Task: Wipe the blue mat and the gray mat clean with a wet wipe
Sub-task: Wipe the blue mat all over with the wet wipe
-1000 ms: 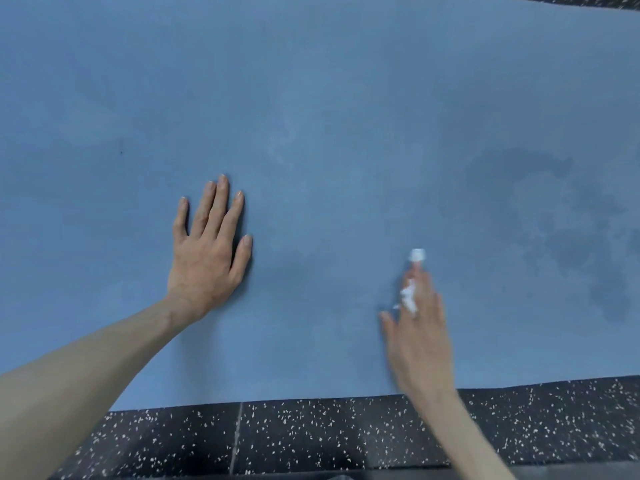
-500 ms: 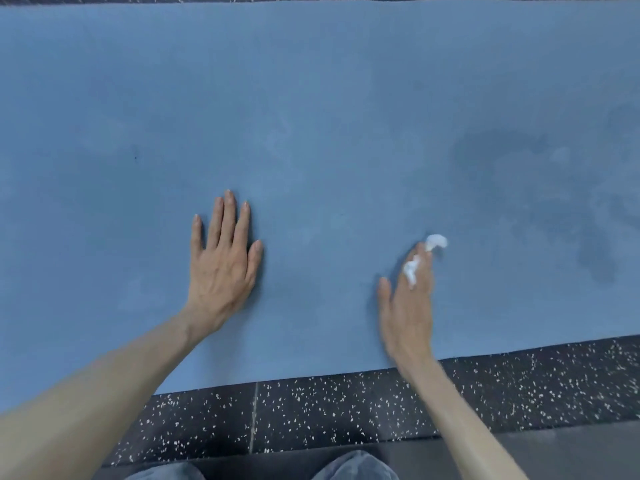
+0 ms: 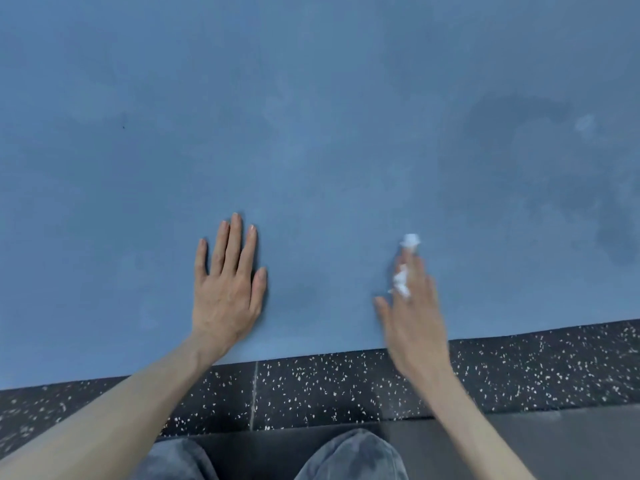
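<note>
Kneeling, we had one blue mat (image 3: pixel 311 98) spread beyond our fingertips, a dark damp patch (image 3: pixel 519 150) past the right ones. One speckled black floor strip (image 3: pixel 329 386) lay under our wrists. Our left hand (image 3: pixel 227 289) pressed flat, fingers straight. Our right hand (image 3: pixel 412 317) pinned one wet wipe (image 3: pixel 403 280) among blurred fingers.

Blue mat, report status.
Left hand flat on blue foam mat. Right hand pinching crumpled white wet wipe. Damp patches at right. Nothing obstructing.
</note>
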